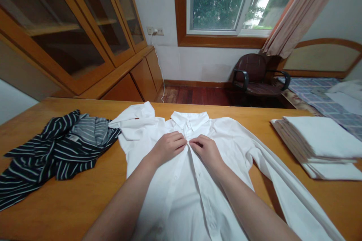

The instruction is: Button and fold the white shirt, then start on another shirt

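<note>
A white button-up shirt (181,192) lies front-up on the wooden table (76,196), collar away from me, one sleeve folded at the far left and the other stretched toward the near right. My left hand (167,146) and my right hand (207,150) meet at the shirt's front placket just below the collar. Both have their fingers curled and pinching the fabric edges where the two sides of the front meet.
A dark striped garment (48,147) lies crumpled on the table's left. A stack of folded white cloth (319,141) sits at the right. Behind the table are a wooden glass-door cabinet (73,34), a dark armchair (258,75), a window and a bed.
</note>
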`<action>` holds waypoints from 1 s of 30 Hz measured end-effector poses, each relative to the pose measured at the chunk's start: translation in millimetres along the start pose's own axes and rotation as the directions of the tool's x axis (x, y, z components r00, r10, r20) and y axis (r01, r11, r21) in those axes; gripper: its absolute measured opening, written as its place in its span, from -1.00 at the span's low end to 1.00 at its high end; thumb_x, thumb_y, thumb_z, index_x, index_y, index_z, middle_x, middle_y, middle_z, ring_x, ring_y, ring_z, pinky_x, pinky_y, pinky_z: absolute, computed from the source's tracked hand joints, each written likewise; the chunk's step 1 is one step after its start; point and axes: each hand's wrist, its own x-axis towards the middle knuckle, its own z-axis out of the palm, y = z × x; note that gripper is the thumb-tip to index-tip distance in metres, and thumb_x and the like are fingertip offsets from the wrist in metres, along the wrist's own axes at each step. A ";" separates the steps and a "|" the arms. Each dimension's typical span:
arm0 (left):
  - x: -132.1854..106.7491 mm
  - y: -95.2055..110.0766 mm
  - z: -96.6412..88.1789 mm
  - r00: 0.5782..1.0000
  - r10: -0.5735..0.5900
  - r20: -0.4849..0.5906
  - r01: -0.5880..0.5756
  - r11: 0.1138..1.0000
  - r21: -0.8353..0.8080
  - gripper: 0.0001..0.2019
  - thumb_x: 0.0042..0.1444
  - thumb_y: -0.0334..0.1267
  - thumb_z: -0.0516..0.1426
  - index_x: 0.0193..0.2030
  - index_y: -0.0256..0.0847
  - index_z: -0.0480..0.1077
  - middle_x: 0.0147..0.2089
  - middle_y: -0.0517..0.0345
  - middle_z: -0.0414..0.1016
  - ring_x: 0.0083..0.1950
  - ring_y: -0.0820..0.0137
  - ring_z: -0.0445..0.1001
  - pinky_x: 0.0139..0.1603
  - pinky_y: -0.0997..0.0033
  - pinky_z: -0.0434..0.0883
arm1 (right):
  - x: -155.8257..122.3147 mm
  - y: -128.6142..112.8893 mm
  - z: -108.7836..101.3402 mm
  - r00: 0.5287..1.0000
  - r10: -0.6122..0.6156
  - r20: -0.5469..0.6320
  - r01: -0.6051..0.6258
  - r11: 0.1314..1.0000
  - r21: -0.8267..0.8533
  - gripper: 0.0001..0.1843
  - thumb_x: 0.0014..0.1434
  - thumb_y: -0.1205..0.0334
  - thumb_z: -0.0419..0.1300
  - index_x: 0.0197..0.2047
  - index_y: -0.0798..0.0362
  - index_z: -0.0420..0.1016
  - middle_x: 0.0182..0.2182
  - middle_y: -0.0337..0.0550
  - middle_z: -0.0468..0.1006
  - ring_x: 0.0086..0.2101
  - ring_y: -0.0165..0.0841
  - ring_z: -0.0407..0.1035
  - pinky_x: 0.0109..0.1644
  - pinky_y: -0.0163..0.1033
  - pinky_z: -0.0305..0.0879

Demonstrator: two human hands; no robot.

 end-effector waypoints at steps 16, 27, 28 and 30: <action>1.3 4.0 3.1 1.000 -0.028 -0.006 0.028 0.999 -0.040 -0.83 0.36 -0.32 0.05 -0.23 -0.21 0.45 -0.28 0.11 0.52 -0.23 0.37 0.48 -0.18 0.39 0.38 | 2.4 4.0 0.5 0.997 0.078 0.019 -0.079 0.993 0.084 -0.91 0.16 0.35 0.31 -0.33 0.00 0.64 -0.38 -0.20 0.59 -0.30 -0.33 0.47 -0.17 -0.27 0.33; -4.6 -2.3 13.2 0.984 -0.180 -0.008 0.171 0.947 -0.272 -0.88 0.30 -0.34 0.12 -0.13 -0.15 0.50 -0.19 0.17 0.62 -0.17 0.40 0.58 -0.10 0.43 0.46 | 1.4 3.6 2.6 0.997 0.082 0.011 -0.082 0.994 0.072 -0.92 0.17 0.32 0.31 -0.34 -0.02 0.64 -0.39 -0.21 0.60 -0.30 -0.32 0.48 -0.17 -0.27 0.32; -4.9 -2.7 13.6 0.984 -0.181 -0.006 0.172 0.945 -0.280 -0.87 0.30 -0.34 0.12 -0.11 -0.14 0.51 -0.18 0.17 0.63 -0.16 0.40 0.58 -0.09 0.42 0.47 | 1.3 3.5 2.7 0.997 0.081 0.009 -0.082 0.994 0.068 -0.92 0.17 0.32 0.31 -0.33 -0.02 0.64 -0.38 -0.21 0.60 -0.30 -0.32 0.48 -0.17 -0.26 0.32; -5.2 -3.3 13.6 0.985 -0.175 -0.002 0.166 0.941 -0.293 -0.86 0.31 -0.34 0.12 -0.10 -0.13 0.51 -0.17 0.17 0.63 -0.15 0.40 0.59 -0.08 0.42 0.47 | 1.2 3.1 2.4 0.997 0.080 0.009 -0.080 0.995 0.057 -0.92 0.18 0.32 0.31 -0.33 -0.01 0.64 -0.38 -0.20 0.60 -0.29 -0.32 0.48 -0.17 -0.26 0.32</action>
